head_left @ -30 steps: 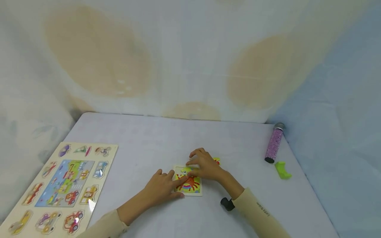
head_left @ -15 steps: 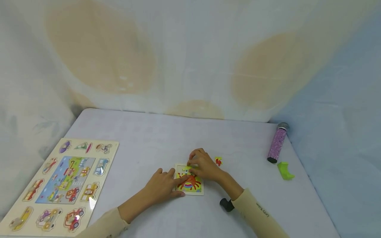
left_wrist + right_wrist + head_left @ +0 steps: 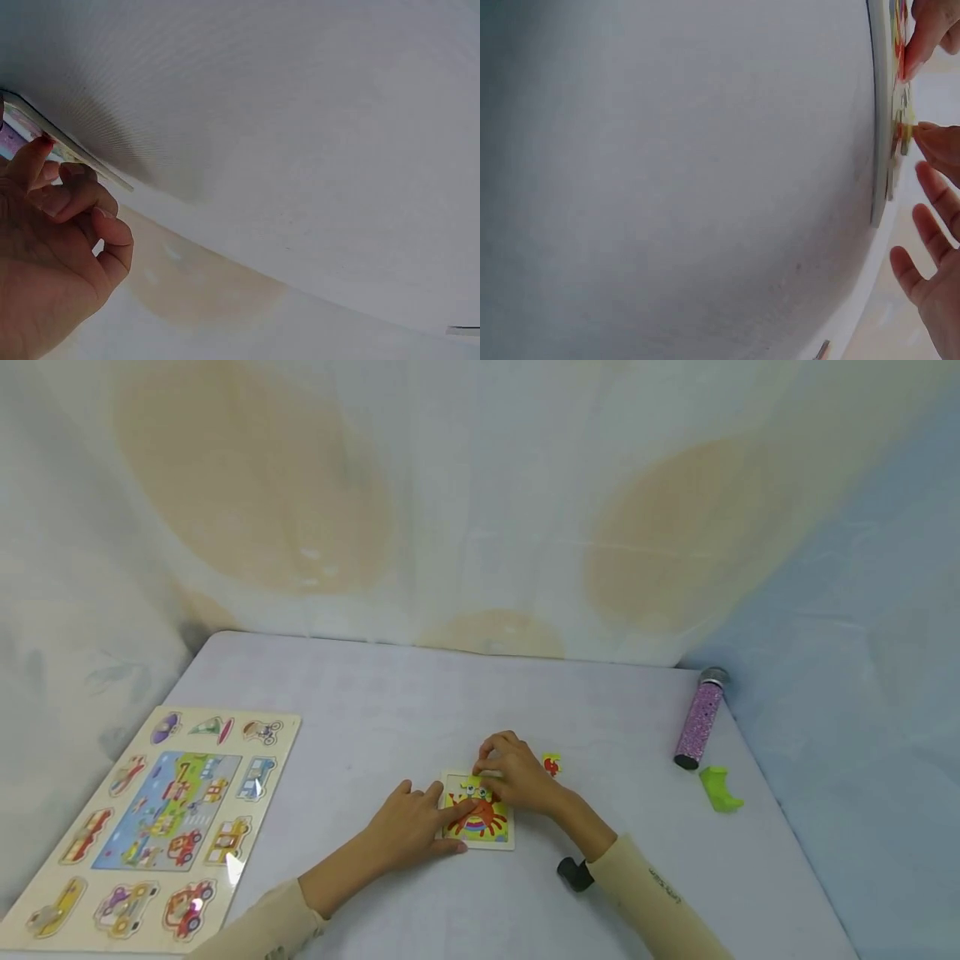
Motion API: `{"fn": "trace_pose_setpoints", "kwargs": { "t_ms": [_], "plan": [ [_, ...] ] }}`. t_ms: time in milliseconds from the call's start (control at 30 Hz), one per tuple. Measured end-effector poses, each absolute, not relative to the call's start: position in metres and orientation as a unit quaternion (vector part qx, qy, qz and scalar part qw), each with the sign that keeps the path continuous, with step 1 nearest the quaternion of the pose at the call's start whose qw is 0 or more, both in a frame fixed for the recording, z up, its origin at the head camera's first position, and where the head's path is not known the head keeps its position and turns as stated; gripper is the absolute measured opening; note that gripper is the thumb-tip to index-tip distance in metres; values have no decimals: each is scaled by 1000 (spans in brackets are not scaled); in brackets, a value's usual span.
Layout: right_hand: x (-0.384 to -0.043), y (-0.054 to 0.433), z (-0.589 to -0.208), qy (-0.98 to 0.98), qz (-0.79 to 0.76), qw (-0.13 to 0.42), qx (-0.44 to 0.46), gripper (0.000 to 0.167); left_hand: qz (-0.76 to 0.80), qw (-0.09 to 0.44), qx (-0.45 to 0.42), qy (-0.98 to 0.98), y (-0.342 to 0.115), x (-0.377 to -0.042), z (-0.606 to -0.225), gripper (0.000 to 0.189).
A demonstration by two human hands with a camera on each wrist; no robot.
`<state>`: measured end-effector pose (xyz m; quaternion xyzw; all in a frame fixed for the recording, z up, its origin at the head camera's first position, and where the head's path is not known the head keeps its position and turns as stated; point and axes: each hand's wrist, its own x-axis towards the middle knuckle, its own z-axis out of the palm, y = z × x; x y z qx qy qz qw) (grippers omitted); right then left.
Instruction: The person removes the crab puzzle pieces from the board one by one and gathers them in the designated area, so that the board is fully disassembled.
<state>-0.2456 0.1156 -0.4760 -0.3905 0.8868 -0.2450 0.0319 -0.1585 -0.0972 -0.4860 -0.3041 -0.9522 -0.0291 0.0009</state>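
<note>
A small square puzzle (image 3: 491, 832) with a red crab picture in a pale frame lies on the white table. My left hand (image 3: 405, 831) presses its straight index finger on the crab, thumb at the frame's near left edge. In the left wrist view, that hand's other fingers (image 3: 112, 244) are bent. At the puzzle's upper part, my right hand (image 3: 521, 777) pinches a yellow puzzle piece (image 3: 907, 139) between thumb and index finger; in the head view the fingers partly cover it. Beyond the right hand lies a loose red-and-yellow puzzle piece (image 3: 551, 764).
A large vehicle peg puzzle board (image 3: 251, 839) lies at the left. Toward the right edge are a purple glittery microphone (image 3: 698, 724) and a green curved piece (image 3: 721, 790). A black object (image 3: 574, 874) is beside the right sleeve.
Both hands stay at the crab puzzle, with only slight finger motion in the right hand. The whole head view has shifted a little, uncovering more of the loose piece.
</note>
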Motion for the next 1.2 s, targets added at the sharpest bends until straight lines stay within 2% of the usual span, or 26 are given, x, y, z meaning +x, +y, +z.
{"fn": "trace_pose_setpoints", "kwargs": {
  "t_ms": [133, 433, 767, 1033, 1200],
  "plan": [
    [-254, 117, -477, 884, -276, 65, -371, 12, -21, 23, -318, -948, -86, -159, -486, 67],
    [-255, 116, -473, 881, -297, 93, -357, 9, -2, 36, -292, -956, -60, -157, -487, 68],
    [-246, 115, -468, 881, -283, 42, -377, 7, -1, 34, -284, -958, -61, -155, -484, 66],
    [-246, 120, -471, 893, -196, 41, -402, 21, -9, 17, -283, -959, -62, -155, -483, 65],
    [-246, 121, -466, 889, -152, 24, -431, 22, -1, 39, -291, -956, -63, -153, -486, 65]
  ]
}}
